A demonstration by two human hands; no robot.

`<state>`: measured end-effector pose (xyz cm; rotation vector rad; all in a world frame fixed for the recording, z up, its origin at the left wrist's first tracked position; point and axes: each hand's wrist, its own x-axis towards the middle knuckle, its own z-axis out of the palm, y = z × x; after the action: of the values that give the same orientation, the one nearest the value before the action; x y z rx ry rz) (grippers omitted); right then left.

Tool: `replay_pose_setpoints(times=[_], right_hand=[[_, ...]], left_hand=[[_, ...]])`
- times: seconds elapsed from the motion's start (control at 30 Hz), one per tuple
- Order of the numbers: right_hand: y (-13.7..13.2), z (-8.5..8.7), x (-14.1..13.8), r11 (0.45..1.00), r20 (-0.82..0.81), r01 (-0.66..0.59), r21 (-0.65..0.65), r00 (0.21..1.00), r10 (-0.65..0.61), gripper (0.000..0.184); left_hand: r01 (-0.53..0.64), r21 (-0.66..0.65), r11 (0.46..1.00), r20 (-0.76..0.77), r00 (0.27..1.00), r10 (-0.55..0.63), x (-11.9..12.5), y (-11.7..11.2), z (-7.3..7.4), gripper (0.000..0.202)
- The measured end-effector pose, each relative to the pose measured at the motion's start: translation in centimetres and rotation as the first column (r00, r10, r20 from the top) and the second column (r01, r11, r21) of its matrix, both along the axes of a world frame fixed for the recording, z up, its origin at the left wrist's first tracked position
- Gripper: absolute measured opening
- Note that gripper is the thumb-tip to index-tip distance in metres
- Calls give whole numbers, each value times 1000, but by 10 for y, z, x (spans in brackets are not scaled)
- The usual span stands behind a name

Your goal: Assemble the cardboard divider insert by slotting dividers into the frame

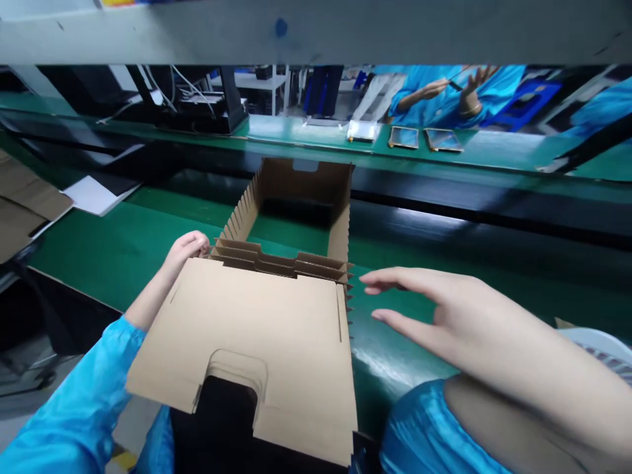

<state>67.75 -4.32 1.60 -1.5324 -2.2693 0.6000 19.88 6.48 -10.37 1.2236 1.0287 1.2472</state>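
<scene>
A brown cardboard divider frame [340, 227] with slotted sides stands on the green work surface. Several upright cardboard strips [279, 262] cross its near end. In front of them a flat cardboard panel [276, 316] with a cutout at its near edge reaches towards me. At the left end of the strips, my left hand [190, 246] is closed on the cardboard divider, its fingertips partly hidden. My right hand [434, 303] is off to the right of the cardboard, thumb and fingers apart, holding nothing and not touching it.
Three flat framed panels [403, 137] lie on the far ledge [316, 135]. Beyond it a co-worker's hands [469, 92] hold a small dark object. Black equipment with cables [202, 105] stands back left, near white sheets [93, 195] and more cardboard [24, 204]. A white basket [597, 342] is at right.
</scene>
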Motion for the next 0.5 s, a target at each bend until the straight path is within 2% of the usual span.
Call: replay_pose_setpoints(times=[0.13,0.23,0.3,0.37,0.5], right_hand=[[15,-9,1,994,-1,41,-99,999,-42,48],[26,-13,-10,984,-26,-5,-180,1000,0,56],[32,-15,-18,976,-54,-71,-207,997,61,62],[34,-17,-24,970,-79,-117,-215,992,102,65],[24,-21,-24,974,-148,-136,-181,983,110,62]], left_hand=[[110,99,989,-10,994,-109,-34,-40,29,39],[175,59,983,-171,972,-163,-48,-68,41,40],[175,19,984,-230,959,-166,-46,-78,42,49],[141,20,990,-198,971,-134,-37,-81,38,58],[-17,66,998,-131,991,26,-8,-82,27,64]])
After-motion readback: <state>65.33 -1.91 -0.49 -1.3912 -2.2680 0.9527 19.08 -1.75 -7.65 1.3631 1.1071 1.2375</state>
